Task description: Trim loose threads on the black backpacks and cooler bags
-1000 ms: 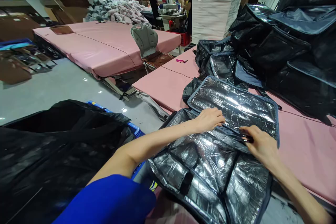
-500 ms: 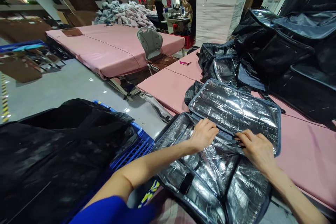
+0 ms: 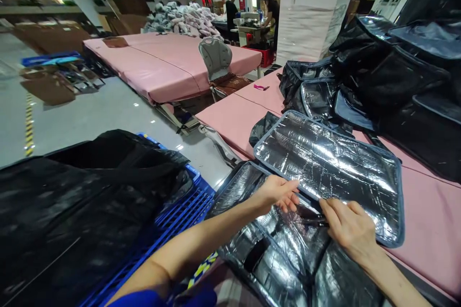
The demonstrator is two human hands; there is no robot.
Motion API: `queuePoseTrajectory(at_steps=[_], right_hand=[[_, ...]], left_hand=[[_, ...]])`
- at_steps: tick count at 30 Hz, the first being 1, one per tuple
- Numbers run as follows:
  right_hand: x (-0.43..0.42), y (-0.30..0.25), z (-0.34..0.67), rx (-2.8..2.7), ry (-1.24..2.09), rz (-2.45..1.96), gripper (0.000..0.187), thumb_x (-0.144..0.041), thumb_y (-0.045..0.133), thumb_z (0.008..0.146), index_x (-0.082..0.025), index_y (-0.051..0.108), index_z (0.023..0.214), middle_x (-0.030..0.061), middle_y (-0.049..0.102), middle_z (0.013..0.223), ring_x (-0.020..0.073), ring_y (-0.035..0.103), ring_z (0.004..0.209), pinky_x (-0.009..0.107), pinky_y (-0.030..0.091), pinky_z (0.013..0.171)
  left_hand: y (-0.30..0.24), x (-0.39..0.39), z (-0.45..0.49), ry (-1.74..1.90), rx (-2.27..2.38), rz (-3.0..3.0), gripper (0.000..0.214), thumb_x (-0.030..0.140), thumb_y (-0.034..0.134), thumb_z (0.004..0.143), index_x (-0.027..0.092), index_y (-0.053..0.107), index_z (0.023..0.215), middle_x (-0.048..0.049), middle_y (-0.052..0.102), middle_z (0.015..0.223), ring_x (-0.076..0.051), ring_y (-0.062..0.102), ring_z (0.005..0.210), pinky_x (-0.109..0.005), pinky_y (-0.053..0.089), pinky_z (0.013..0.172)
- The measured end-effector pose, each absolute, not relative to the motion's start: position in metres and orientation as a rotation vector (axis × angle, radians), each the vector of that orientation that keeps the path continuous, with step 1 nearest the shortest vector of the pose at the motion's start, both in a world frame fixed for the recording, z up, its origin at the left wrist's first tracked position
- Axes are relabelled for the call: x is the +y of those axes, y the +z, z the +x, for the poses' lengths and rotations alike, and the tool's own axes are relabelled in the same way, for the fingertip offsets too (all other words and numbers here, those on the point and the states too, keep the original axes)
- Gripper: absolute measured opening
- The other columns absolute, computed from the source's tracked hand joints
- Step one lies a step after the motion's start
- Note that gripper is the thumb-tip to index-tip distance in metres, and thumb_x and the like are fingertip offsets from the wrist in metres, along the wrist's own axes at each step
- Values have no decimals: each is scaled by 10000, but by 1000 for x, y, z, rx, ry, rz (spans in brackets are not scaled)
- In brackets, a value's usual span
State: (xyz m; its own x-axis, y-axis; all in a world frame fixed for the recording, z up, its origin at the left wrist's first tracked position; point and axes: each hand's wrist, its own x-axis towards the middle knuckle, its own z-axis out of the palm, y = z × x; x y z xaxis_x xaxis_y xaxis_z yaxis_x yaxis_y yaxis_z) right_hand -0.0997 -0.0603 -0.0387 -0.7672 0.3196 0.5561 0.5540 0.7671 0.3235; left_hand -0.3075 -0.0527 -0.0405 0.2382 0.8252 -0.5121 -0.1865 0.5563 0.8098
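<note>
Head cam: silver-lined bag hangs over the pink table's near edge, flap laid back on top; right hand is pinched at the fold by the flap, small dark tool under it; left hand has fingers loosely apart, can't tell if they touch; bare tabletop far left, bag pile crowds far right; half a second ago the left was bunched on that fold.
</note>
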Motion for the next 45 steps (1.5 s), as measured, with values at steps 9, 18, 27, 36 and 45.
queuePoseTrajectory(at_steps=[9,18,27,36,45], right_hand=[[-39,-49,-75,-2511,-244,-1067,223,-152,423,875,-213,585,1016,10,649,831,126,512,567,275,343,545],[-14,-33,-74,-2514,-32,-1079,186,-352,456,909,-218,545,1002,22,644,839,149,550,686,319,307,698],[-16,-28,-80,-2554,-242,-998,156,-222,458,908,-198,593,981,21,651,806,135,505,662,323,257,686],[-7,-19,-77,-2664,-140,-907,177,-252,434,918,-223,608,932,5,633,747,143,500,669,329,256,686],[4,-34,-72,-2605,375,-1041,175,-376,485,900,-258,587,979,-5,653,850,151,539,720,334,299,715]], left_hand=[[-76,-36,-286,1002,1127,779,322,344,619,753,82,553,578,-15,575,509,-53,514,408,-157,292,386],[-90,-34,-285,1044,1131,861,357,417,611,688,109,591,509,-24,556,459,-73,499,429,-187,329,445],[-93,-33,-285,1048,1135,877,342,402,591,685,121,582,491,-11,533,431,-71,484,415,-193,332,456],[-98,-34,-284,1058,1132,869,361,427,614,684,125,576,490,-10,536,442,-82,495,420,-204,356,467],[-99,-32,-284,1058,1120,889,342,391,592,694,125,566,481,-1,519,422,-74,487,402,-196,340,463]])
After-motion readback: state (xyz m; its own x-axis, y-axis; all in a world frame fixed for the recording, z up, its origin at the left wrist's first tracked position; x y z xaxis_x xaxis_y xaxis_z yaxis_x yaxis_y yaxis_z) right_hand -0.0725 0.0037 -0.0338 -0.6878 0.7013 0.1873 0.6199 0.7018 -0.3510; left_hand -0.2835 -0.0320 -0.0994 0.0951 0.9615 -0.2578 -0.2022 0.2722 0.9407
